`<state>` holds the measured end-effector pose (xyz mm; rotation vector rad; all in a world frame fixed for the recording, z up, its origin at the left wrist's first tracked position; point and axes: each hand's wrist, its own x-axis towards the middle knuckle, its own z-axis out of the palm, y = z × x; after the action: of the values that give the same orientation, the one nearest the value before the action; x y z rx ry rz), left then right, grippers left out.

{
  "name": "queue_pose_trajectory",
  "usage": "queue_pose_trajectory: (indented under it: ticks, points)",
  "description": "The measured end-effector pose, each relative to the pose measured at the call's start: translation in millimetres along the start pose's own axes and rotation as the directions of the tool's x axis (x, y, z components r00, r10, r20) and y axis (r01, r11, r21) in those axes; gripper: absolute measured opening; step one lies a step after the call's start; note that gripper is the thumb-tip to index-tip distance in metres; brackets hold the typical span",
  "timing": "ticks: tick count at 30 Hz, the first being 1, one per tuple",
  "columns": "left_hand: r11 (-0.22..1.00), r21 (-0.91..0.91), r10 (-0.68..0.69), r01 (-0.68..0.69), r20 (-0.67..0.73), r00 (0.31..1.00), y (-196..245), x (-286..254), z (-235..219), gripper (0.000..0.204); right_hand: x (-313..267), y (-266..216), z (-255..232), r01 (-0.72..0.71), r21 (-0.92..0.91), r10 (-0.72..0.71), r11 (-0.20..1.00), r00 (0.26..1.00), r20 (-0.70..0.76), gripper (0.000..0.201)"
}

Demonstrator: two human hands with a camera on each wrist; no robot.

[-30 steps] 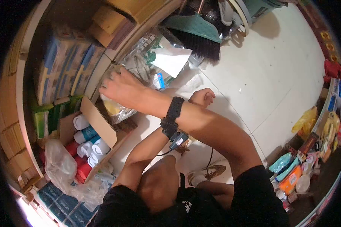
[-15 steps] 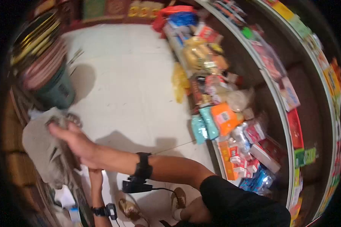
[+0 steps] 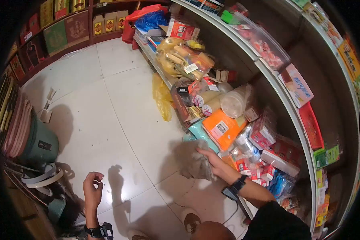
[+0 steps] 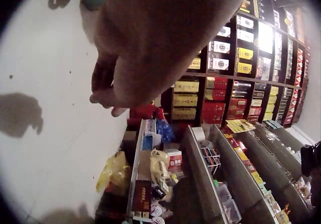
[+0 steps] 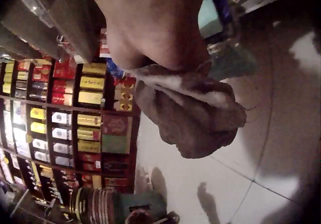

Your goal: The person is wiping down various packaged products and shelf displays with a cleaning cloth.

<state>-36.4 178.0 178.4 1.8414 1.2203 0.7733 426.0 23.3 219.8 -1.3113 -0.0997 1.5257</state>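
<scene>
A crumpled grey cloth (image 3: 193,161) hangs from my right hand (image 3: 213,161), which grips it by its edge over the floor beside the low shelf. In the right wrist view the cloth (image 5: 193,116) droops in folds below the hand (image 5: 155,38). The orange packet (image 3: 224,129) and a teal packet (image 3: 202,134) lie on the shelf just beyond it. My left hand (image 3: 93,191) is raised at the lower left, holding nothing, its fingers loosely bent. The left wrist view shows the same hand (image 4: 120,68) from behind, its fingers partly hidden.
On the right, the bottom shelf bears boxes, a clear plastic tub (image 3: 234,102) and bagged goods. A yellow plastic bag (image 3: 162,98) hangs over its edge onto the tiled floor (image 3: 120,108). At left stand a green bin (image 3: 40,140) and a broom (image 3: 70,212).
My right hand has picked up the grey cloth at the left and carried it right to the shelf. The left hand now stands apart from it. The head view has turned right.
</scene>
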Motion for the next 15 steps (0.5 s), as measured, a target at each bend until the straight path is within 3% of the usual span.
queue_pose_trajectory:
  ticks: [2,4,5,7,8,10,11,12,13,14,15]
  points:
    - [0.999,0.031,0.042,-0.043,0.014,0.999,-3.2,0.2,-6.8,0.026,-2.1,15.4,-33.9,-0.01,0.001,0.01,1.0,0.999,-0.036,0.045]
    - [0.996,0.013,-0.091,0.09,0.046,0.995,-5.0,-7.3,-19.2,0.023,-1.6,33.0,-61.1,0.032,-0.094,-0.051,0.995,0.976,-0.213,0.046]
    - [0.985,-0.004,-0.172,0.172,0.046,0.984,-3.2,-20.3,-25.0,0.019,-9.6,34.6,-54.5,0.002,-0.089,-0.022,0.996,0.974,-0.224,0.046]
    - [0.967,-0.004,-0.253,0.254,0.056,0.966,15.4,-34.0,-45.7,0.018,-29.2,28.8,-35.0,-0.013,-0.395,-0.081,0.918,0.972,-0.219,0.046]
    - [0.948,-0.021,-0.316,0.317,0.051,0.947,22.6,-44.6,-54.3,0.016,-30.6,26.2,-35.9,-0.035,-0.388,-0.06,0.921,0.972,-0.229,0.046]
    - [0.913,-0.017,-0.407,0.408,0.027,0.913,36.7,-70.3,-78.8,0.015,-30.8,18.7,-35.6,0.033,-0.789,0.012,0.613,0.999,0.051,0.06]
    - [0.903,-0.007,-0.43,0.43,0.032,0.902,53.0,-78.7,-86.3,0.011,-43.3,3.5,-10.1,0.114,-0.966,-0.119,0.234,0.989,0.088,0.064]
    - [0.892,0.003,-0.452,0.452,0.036,0.891,72.2,-88.4,-94.0,0.007,-31.8,22.9,-40.4,0.098,-0.981,-0.088,0.164,0.993,0.085,0.064]
    - [0.89,0.023,-0.457,0.456,0.042,0.889,89.4,-102.1,-114.4,0.01,-31.2,20.0,-33.9,0.176,-0.984,0.036,-0.02,0.984,0.176,0.067]
    - [0.806,0.003,-0.589,0.592,0.096,0.802,121.9,-102.4,-124.5,0.017,-53.9,-14.3,23.3,0.132,-0.969,0.09,-0.211,0.989,0.116,0.068]
    - [0.804,-0.032,-0.59,0.594,0.075,0.804,127.5,-120.9,-133.0,0.019,-53.1,-20.8,34.2,0.221,-0.936,0.166,-0.273,0.969,0.181,0.058]
